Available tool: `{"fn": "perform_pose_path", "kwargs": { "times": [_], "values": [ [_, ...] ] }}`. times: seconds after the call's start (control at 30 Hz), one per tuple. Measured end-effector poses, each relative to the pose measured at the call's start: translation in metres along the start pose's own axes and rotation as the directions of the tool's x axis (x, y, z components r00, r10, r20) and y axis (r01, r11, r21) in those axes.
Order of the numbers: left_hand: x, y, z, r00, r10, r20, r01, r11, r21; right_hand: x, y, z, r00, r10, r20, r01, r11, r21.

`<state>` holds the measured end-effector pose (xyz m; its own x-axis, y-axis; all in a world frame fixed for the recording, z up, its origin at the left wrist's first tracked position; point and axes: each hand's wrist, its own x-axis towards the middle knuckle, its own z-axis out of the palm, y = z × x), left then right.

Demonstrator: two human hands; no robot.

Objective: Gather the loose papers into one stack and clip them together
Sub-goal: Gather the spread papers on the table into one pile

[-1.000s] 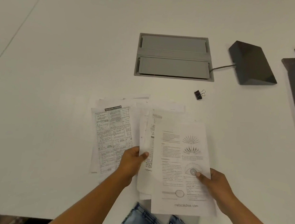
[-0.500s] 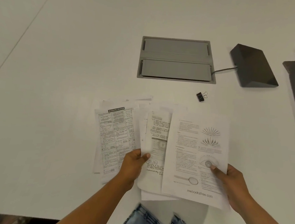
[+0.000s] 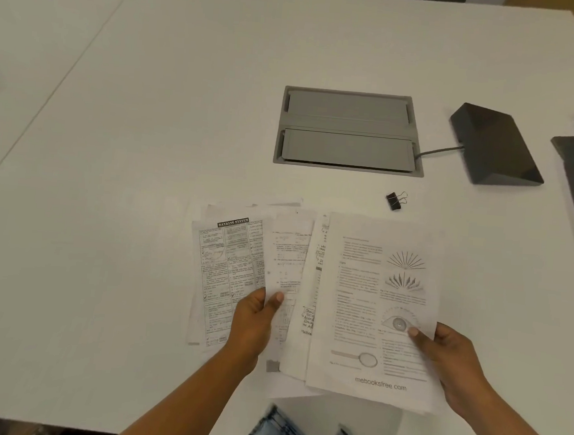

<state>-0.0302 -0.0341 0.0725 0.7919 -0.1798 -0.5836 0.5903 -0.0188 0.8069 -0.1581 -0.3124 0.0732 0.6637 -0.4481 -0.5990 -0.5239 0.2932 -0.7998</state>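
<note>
White table (image 3: 147, 137): papers (image 3: 369, 292) between hands (image 3: 253, 321).

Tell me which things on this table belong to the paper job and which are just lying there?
Part of the job: the papers, the binder clip, the left hand, the right hand.

Just lying about: the grey hatch, the black wedge box, its cable.

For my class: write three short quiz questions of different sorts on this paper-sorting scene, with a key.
1. True or false: the binder clip is already clamped on the papers.
2. Which hand holds the sheet with the eye diagram?
A. left
B. right
C. neither
3. Fill in: the sheet headed "Banking System" lies at the ___ side of the spread.

Key:
1. False; it lies apart on the table.
2. B, the right hand; the left hand grips another sheet.
3. left
</note>
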Motion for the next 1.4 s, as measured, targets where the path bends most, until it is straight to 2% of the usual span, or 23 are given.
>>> {"fn": "perform_pose_path", "kwargs": {
  "times": [0.13, 0.27, 0.43, 0.57, 0.67, 0.83, 0.9, 0.97, 1.0, 1.07, 1.13, 1.2, 1.3, 1.4],
  "values": [
    [-0.002, 0.006, -0.002, 0.999, 0.019, 0.041, -0.020, 1.000, 0.022, -0.002, -0.014, -0.001, 1.000, -0.024, 0.015, 0.025, 0.999, -0.021],
    [-0.005, 0.011, 0.001, 0.987, 0.025, 0.159, -0.027, 1.000, 0.011, -0.002, -0.024, 0.010, 0.998, -0.030, 0.058, 0.029, 0.999, 0.015],
    [-0.010, 0.019, 0.008, 0.963, -0.008, 0.268, 0.017, 0.999, -0.034, 0.001, -0.024, 0.024, 0.984, 0.064, 0.168, -0.075, 0.995, 0.061],
    [-0.010, 0.027, 0.012, 0.974, -0.093, 0.209, 0.087, 0.996, 0.036, 0.001, -0.021, 0.030, 0.979, 0.056, 0.195, -0.055, 0.998, -0.010],
    [-0.006, 0.025, 0.011, 0.977, -0.055, 0.208, 0.032, 0.993, 0.114, 0.001, -0.019, 0.033, 0.984, 0.037, 0.175, -0.032, 0.999, -0.034],
    [0.001, 0.015, 0.009, 0.963, -0.010, 0.268, -0.016, 0.995, 0.096, -0.003, -0.018, 0.032, 0.939, 0.189, 0.288, -0.185, 0.982, -0.044],
    [0.002, 0.011, 0.007, 0.958, -0.015, 0.287, -0.007, 0.997, 0.076, -0.004, -0.014, 0.031, 0.940, 0.209, 0.269, -0.200, 0.978, -0.061],
    [0.003, 0.007, 0.005, 0.973, -0.005, 0.231, -0.024, 0.992, 0.123, -0.004, -0.009, 0.029, 0.961, 0.183, 0.207, -0.176, 0.983, -0.049],
    [0.004, 0.003, 0.002, 0.989, 0.017, 0.148, -0.046, 0.979, 0.197, -0.004, -0.006, 0.028, 0.970, 0.170, 0.175, -0.165, 0.985, -0.041],
    [0.009, -0.009, -0.008, 0.989, 0.095, -0.112, -0.046, 0.922, 0.384, -0.004, -0.003, 0.026, 0.982, 0.147, 0.118, -0.144, 0.989, -0.037],
    [0.014, -0.018, -0.029, 0.923, 0.173, -0.342, 0.017, 0.873, 0.488, -0.004, -0.003, 0.027, 0.989, 0.122, 0.078, -0.120, 0.992, -0.037],
    [0.019, -0.025, -0.051, 0.849, 0.205, -0.486, 0.144, 0.796, 0.588, -0.006, -0.003, 0.027, 0.995, 0.085, 0.048, -0.083, 0.995, -0.052],
    [0.026, -0.028, -0.071, 0.803, 0.226, -0.551, 0.331, 0.600, 0.729, -0.007, -0.004, 0.026, 0.998, 0.062, 0.023, -0.060, 0.994, -0.095],
    [0.031, -0.024, -0.075, 0.804, 0.229, -0.548, 0.369, 0.531, 0.763, -0.007, -0.005, 0.024, 0.998, 0.054, 0.011, -0.052, 0.992, -0.113]
  ]
}}
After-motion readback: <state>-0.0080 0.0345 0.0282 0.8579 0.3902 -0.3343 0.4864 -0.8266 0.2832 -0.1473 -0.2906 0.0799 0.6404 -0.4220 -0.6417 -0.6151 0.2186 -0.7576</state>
